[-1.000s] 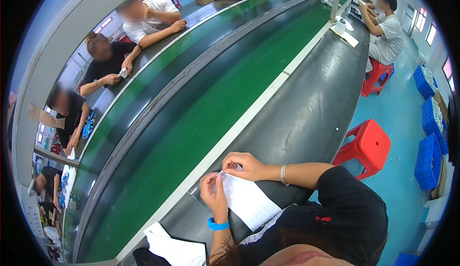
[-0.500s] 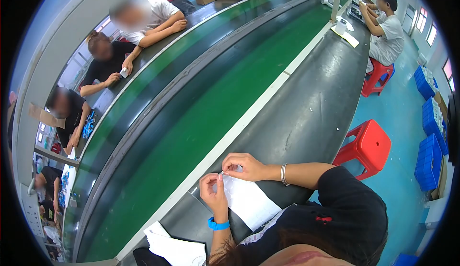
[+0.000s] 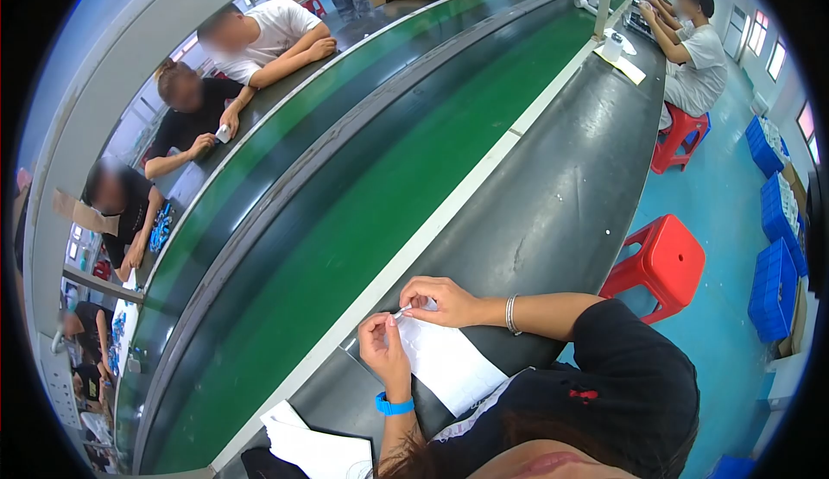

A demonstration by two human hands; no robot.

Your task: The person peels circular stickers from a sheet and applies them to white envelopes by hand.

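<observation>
Both hands meet over the dark worktop, fingertips close together. Between them is a small, pale, thin piece (image 3: 401,312), too small to name. My left hand (image 3: 385,343), with a blue watch at its wrist, is closed in a pinch on one end. My right hand (image 3: 442,299), a silver bangle on its wrist, pinches the other end from above. Beneath the hands lies a white paper sheet (image 3: 453,367), its upper part partly covered by them.
A green conveyor belt (image 3: 414,185) runs alongside the black worktop (image 3: 527,229). White papers (image 3: 315,453) lie near my left forearm. Right of the bench stand a red stool (image 3: 669,259) and blue crates (image 3: 771,289). Several people sit at the benches opposite and farther along.
The pale piece shows slightly more between my fingertips, and my left fingers have shifted a little. Across the belt, a standing person in red has moved slightly to the right.
</observation>
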